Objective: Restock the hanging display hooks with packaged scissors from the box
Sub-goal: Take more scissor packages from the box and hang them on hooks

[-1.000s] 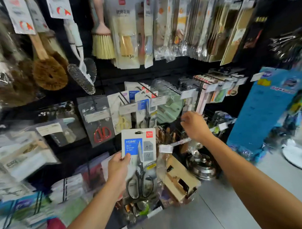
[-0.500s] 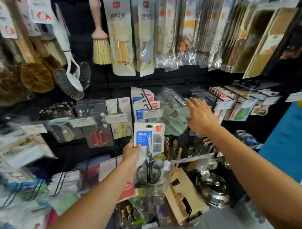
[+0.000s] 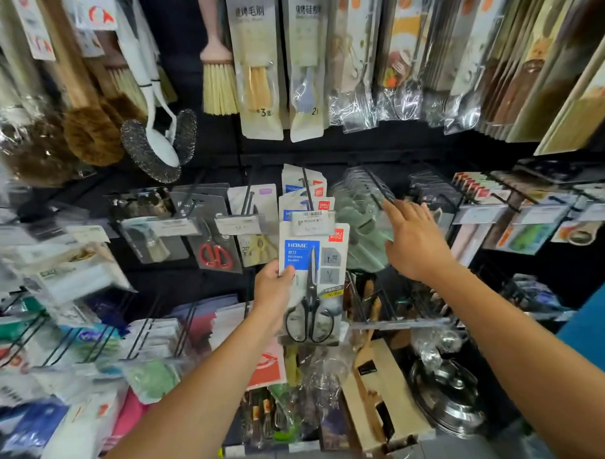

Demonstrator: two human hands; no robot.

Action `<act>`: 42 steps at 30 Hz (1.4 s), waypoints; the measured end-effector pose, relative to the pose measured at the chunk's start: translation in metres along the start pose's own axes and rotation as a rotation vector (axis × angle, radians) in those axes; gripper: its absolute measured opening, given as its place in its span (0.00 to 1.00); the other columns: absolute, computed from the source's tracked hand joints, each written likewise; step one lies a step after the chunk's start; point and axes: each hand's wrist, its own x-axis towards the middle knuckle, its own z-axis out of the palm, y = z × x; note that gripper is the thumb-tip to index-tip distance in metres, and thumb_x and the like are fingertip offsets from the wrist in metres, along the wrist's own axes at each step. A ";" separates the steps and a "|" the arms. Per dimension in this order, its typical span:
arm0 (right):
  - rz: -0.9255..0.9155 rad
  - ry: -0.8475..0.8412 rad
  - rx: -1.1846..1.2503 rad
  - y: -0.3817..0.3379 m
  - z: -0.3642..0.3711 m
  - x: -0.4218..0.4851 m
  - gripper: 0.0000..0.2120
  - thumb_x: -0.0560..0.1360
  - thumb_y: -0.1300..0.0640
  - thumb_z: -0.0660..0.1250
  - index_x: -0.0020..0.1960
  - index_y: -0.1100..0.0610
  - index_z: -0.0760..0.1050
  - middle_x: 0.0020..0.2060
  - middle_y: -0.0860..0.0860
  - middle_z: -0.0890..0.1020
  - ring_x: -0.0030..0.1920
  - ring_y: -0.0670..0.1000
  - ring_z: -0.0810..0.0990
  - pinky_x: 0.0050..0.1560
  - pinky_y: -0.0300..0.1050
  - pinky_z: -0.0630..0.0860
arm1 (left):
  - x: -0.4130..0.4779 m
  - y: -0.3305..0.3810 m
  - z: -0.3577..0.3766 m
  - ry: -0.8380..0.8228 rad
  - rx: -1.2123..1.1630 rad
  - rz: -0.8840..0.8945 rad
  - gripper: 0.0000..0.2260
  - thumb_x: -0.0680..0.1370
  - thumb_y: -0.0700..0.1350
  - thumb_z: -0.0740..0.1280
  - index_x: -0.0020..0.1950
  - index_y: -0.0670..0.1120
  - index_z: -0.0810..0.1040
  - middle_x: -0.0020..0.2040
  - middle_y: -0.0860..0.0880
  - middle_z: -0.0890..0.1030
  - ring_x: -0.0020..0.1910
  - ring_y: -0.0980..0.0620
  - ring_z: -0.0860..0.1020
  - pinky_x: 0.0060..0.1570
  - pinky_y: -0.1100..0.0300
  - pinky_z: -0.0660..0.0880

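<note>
**Scissors pack up at the hook, left hand holding it**

Left of centre, red scissors [image 3: 215, 256] hang on the display. Left hand [image 3: 274, 295]: grip closed on the scissors pack [image 3: 313, 280], thumb on its left edge. The pack is upright, its top tucked behind the price tag [image 3: 313, 222] of the hook carrying matching packs [image 3: 303, 191]. Can't tell if it's threaded on. Right hand [image 3: 414, 242]: grip open, fingers straight, holding nothing, just beside the green packs [image 3: 359, 227]. Box [image 3: 382, 398] is near, lower right.
</note>
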 end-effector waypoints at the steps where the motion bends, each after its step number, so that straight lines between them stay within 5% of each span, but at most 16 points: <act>1: -0.004 0.005 0.000 0.001 0.001 0.000 0.34 0.73 0.59 0.66 0.76 0.59 0.58 0.72 0.58 0.66 0.73 0.59 0.60 0.76 0.58 0.52 | 0.001 0.000 -0.001 0.007 -0.021 0.010 0.10 0.80 0.41 0.64 0.46 0.56 0.80 0.45 0.59 0.84 0.42 0.61 0.82 0.40 0.65 0.76; 5: -0.013 0.025 0.010 0.002 0.003 0.000 0.34 0.73 0.59 0.67 0.76 0.59 0.58 0.72 0.58 0.67 0.73 0.59 0.61 0.76 0.58 0.52 | 0.005 0.008 0.002 0.005 -0.053 0.035 0.11 0.80 0.40 0.64 0.47 0.56 0.80 0.47 0.58 0.84 0.46 0.59 0.82 0.44 0.63 0.77; 11: -0.013 0.028 0.010 0.001 0.004 0.000 0.34 0.73 0.59 0.67 0.76 0.60 0.59 0.72 0.58 0.67 0.73 0.59 0.61 0.76 0.60 0.53 | 0.012 0.000 0.008 0.021 0.010 0.027 0.07 0.81 0.40 0.64 0.50 0.50 0.80 0.43 0.59 0.82 0.38 0.63 0.77 0.33 0.74 0.71; 17: -0.018 0.031 -0.001 0.001 0.004 -0.001 0.34 0.74 0.58 0.67 0.76 0.59 0.58 0.71 0.57 0.67 0.73 0.58 0.61 0.76 0.58 0.51 | 0.028 -0.004 0.013 0.028 -0.047 -0.012 0.11 0.80 0.39 0.64 0.46 0.54 0.80 0.45 0.58 0.83 0.43 0.59 0.80 0.44 0.64 0.76; 23: -0.008 0.048 -0.007 0.001 0.007 0.000 0.34 0.73 0.59 0.68 0.76 0.59 0.59 0.71 0.57 0.68 0.72 0.59 0.61 0.76 0.57 0.52 | 0.053 -0.004 0.018 0.012 -0.022 -0.058 0.11 0.81 0.40 0.63 0.63 0.45 0.78 0.56 0.51 0.81 0.53 0.53 0.79 0.53 0.60 0.74; 28: 0.008 0.039 0.003 0.001 0.008 -0.001 0.34 0.74 0.60 0.66 0.77 0.59 0.57 0.72 0.56 0.66 0.73 0.58 0.60 0.77 0.56 0.49 | 0.082 0.003 0.026 0.023 -0.037 -0.119 0.11 0.81 0.41 0.64 0.62 0.46 0.77 0.54 0.49 0.81 0.51 0.50 0.79 0.55 0.54 0.77; 31: 0.017 0.030 0.002 0.000 0.007 -0.001 0.34 0.74 0.60 0.65 0.77 0.58 0.56 0.72 0.55 0.65 0.74 0.57 0.59 0.77 0.56 0.48 | 0.099 0.004 0.029 0.044 -0.028 -0.152 0.08 0.80 0.43 0.65 0.59 0.46 0.77 0.48 0.52 0.80 0.44 0.56 0.77 0.50 0.59 0.72; 36: 0.024 0.024 0.001 -0.002 0.004 -0.003 0.34 0.74 0.61 0.64 0.78 0.59 0.55 0.72 0.56 0.65 0.74 0.58 0.58 0.77 0.56 0.48 | 0.113 0.010 0.034 0.037 0.011 -0.260 0.19 0.80 0.45 0.66 0.70 0.44 0.71 0.66 0.45 0.76 0.63 0.44 0.75 0.62 0.49 0.73; 42: 0.034 -0.004 0.000 -0.003 0.000 -0.002 0.34 0.74 0.61 0.63 0.78 0.58 0.55 0.73 0.57 0.64 0.74 0.58 0.57 0.77 0.55 0.48 | 0.120 0.015 0.035 0.031 0.038 -0.326 0.20 0.79 0.47 0.66 0.70 0.43 0.70 0.68 0.43 0.74 0.65 0.41 0.73 0.64 0.43 0.71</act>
